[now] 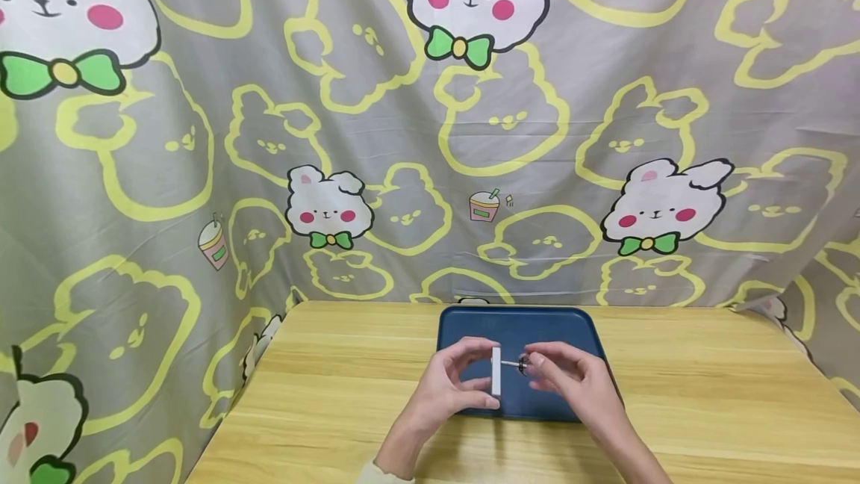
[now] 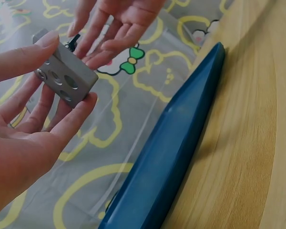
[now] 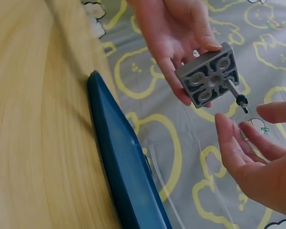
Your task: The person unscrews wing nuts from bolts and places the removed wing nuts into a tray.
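Note:
A square grey metal block (image 3: 213, 78) with several round holes stands on edge above the tray. My left hand (image 1: 443, 383) grips it by opposite edges, thumb on one side and fingers on the other. From one hole a threaded screw (image 3: 233, 88) with a black knob-like end (image 3: 241, 100) sticks out toward my right hand (image 1: 571, 376). The right fingers (image 3: 229, 143) are loosely bent around the black end, with a gap showing in the right wrist view. Smooth-faced, the block's other side shows round holes (image 2: 70, 82) in the left wrist view.
Below the hands lies a dark blue tray (image 1: 463, 317) with a raised rim, on a light wood table (image 1: 336, 364). A grey curtain (image 1: 390, 133) with cartoon bears hangs behind the table and along its left side.

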The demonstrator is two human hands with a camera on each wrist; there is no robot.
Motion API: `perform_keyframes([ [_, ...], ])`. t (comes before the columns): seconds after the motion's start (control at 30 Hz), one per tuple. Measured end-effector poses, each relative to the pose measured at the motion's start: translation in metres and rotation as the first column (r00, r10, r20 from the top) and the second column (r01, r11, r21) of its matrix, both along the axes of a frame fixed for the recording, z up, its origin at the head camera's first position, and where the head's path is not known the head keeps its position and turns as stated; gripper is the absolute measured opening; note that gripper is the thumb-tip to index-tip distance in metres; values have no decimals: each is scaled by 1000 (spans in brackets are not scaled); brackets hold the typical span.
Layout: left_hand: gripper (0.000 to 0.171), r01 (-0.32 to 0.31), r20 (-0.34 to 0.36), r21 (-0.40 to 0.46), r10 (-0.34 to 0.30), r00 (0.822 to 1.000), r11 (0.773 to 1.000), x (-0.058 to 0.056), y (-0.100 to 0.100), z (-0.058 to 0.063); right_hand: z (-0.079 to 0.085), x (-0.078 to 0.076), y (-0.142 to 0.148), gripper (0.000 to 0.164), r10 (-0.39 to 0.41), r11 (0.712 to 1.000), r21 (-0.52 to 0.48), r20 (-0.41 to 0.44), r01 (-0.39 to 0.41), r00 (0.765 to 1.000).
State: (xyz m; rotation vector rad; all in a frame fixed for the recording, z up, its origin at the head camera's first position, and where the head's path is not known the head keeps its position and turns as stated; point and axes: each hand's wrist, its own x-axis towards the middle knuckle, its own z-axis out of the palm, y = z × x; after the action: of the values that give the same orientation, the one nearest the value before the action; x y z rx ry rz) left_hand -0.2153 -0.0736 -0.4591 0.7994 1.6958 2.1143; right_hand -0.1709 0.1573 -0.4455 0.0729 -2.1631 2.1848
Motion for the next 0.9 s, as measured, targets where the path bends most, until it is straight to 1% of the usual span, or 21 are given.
perform_keyframes([
  [0.07,65,1,-13,0,-1,1000,1000,0,0,0,0,-1,1,40,37,998,-49,80,-33,996],
  [0.17,65,5,-33,1,-5,999,1000,0,1,0,0,-2,3,43,88,993,-95,138,-75,986],
  [0.27,63,10,-52,1,-10,999,1000,0,2,0,-1,-2,5,42,114,989,-114,161,-97,980],
  [0.47,64,14,-53,-14,-14,999,1000,1,3,0,-2,-3,8,37,161,984,-109,180,-143,970],
  [0.63,64,10,-59,-22,-11,998,1000,2,3,1,-1,-3,8,35,162,984,-100,177,-146,971],
  [0.73,63,8,-61,-25,-10,998,1000,2,3,0,-1,-2,8,34,146,988,-68,151,-137,978],
  [0.83,63,7,-49,-25,-8,999,1000,1,3,0,-1,0,5,32,118,993,0,81,-119,990],
  [0.9,63,7,-36,-20,-8,999,1000,1,3,-1,-1,1,3,28,97,994,58,5,-97,995],
])
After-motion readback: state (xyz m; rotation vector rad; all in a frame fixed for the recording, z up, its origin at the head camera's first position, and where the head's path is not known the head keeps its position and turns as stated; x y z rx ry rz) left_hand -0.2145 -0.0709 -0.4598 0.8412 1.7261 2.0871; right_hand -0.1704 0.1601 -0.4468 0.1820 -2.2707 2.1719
